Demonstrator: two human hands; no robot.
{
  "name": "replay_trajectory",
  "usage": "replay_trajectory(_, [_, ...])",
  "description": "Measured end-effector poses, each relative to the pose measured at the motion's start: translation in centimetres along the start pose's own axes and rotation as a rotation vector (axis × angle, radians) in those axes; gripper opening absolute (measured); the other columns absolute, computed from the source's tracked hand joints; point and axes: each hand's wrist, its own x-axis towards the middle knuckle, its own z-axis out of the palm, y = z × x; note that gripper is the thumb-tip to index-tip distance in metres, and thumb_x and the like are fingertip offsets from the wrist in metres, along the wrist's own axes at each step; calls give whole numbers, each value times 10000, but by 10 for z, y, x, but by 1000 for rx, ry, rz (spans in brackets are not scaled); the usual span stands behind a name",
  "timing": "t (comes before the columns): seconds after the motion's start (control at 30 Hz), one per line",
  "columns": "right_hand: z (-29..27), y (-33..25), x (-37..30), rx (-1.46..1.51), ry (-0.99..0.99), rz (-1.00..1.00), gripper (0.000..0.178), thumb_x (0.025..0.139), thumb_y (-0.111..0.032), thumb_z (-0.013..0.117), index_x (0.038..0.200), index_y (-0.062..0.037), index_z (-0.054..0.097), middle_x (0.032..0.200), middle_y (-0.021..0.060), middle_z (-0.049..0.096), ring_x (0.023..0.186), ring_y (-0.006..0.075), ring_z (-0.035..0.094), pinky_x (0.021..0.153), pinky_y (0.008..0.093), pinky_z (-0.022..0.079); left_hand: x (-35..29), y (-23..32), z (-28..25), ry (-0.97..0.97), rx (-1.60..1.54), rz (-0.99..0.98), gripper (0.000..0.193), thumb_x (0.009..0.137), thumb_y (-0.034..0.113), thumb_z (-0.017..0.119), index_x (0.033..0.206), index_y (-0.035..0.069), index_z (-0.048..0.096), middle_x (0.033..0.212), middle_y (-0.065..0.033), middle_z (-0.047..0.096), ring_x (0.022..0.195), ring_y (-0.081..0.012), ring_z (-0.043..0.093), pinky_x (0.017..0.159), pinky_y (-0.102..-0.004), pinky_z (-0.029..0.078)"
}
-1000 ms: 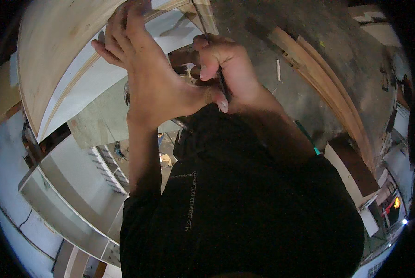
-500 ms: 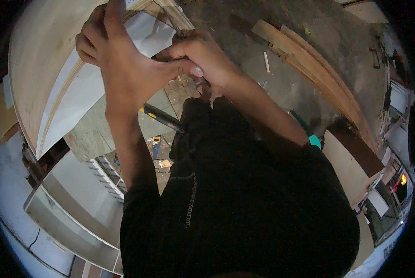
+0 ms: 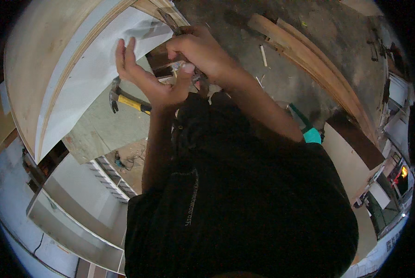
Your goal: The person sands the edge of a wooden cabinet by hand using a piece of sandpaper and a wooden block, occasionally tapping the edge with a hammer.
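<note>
- Head view: right hand (image 3: 200, 51) curls around slim dark tool (image 3: 169, 19) near white panel (image 3: 94, 74).
- Left hand (image 3: 154, 85) is spread, thumb beside right hand.
- Yellow-handled hammer (image 3: 131, 103) lies on grey-green board (image 3: 94, 132).

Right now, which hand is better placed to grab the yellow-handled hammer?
Probably the left hand: its fingers are spread, and the hammer shows close by. The right hand is curled and looks farther away.

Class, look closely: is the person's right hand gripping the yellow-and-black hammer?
No, the hammer is partly hidden behind the left wrist, apart from the right hand.
</note>
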Motion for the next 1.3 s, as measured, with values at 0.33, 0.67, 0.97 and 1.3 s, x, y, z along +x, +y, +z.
replay_trajectory(0.33, [-2, 17, 11, 112, -177, 17, 252, 773, -183, 627, 605, -76, 473, 552, -13, 383, 502, 90, 351, 507, 285, 301, -35, 38, 23, -147, -1320, -740, 694, 884, 233, 718, 1394, 3, 308, 1197, -96, 477, 1106, -186, 518, 952, -350, 448])
replay_trajectory(0.67, [-11, 11, 3, -137, -159, -134, 342, 800, -245, 633, 575, -121, 407, 512, -32, 345, 462, 75, 332, 478, 281, 281, -7, 67, 3, -330, -1147, -970, 675, 941, 321, 692, 1436, 23, 345, 1311, -98, 508, 1193, -192, 514, 964, -330, 456])
replay_trajectory(0.97, [7, -11, -5, 95, -24, 160, 240, 752, -205, 629, 610, -123, 454, 558, -39, 385, 454, 78, 344, 437, 280, 275, 25, 25, -38, 199, 88, -119, 729, 797, 283, 814, 1324, -62, 446, 1203, -192, 514, 1103, -289, 496, 949, -411, 413])
replay_trajectory(1.3, [16, -2, -6, 103, 48, 87, 192, 744, -181, 619, 627, -138, 474, 552, -51, 369, 452, 79, 330, 419, 287, 239, 156, 43, -50, -749, 174, 547, 634, 755, 246, 768, 1349, 174, 556, 1486, -130, 448, 1419, -280, 370, 1191, -494, 220])
